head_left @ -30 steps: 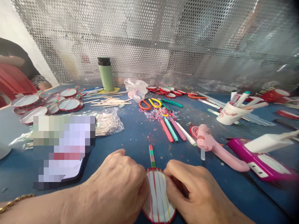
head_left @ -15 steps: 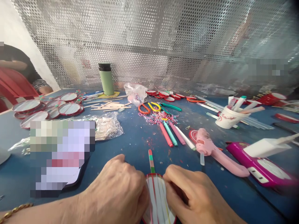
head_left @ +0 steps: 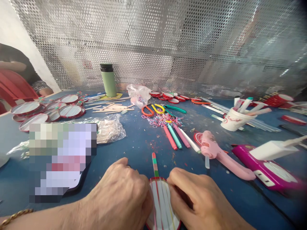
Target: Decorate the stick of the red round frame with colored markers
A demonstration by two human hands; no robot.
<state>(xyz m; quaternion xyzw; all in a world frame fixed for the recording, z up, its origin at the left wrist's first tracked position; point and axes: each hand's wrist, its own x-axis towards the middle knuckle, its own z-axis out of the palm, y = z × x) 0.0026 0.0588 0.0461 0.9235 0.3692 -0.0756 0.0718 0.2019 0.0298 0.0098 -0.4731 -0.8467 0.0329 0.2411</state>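
Observation:
Between my hands lies a round red-rimmed disc with a pale face. Several thin coloured bands run lengthwise across it, and a flat stick striped in red, green and brown juts from its far edge. My left hand is curled closed against the disc's left rim. On the right rim, my right hand is closed too, thumb and forefinger bent together at the edge. Both sets of fingertips are largely hidden, and the near part of the disc runs out of view.
Ahead lie several markers, a heap of small rubber bands and pliers. At right are a pink glue gun, a magenta power strip and a paper cup. Left are a phone, finished-looking discs and a green bottle.
The view has shifted very slightly. Both hands keep the same hold at the disc's sides, and nothing else has visibly moved.

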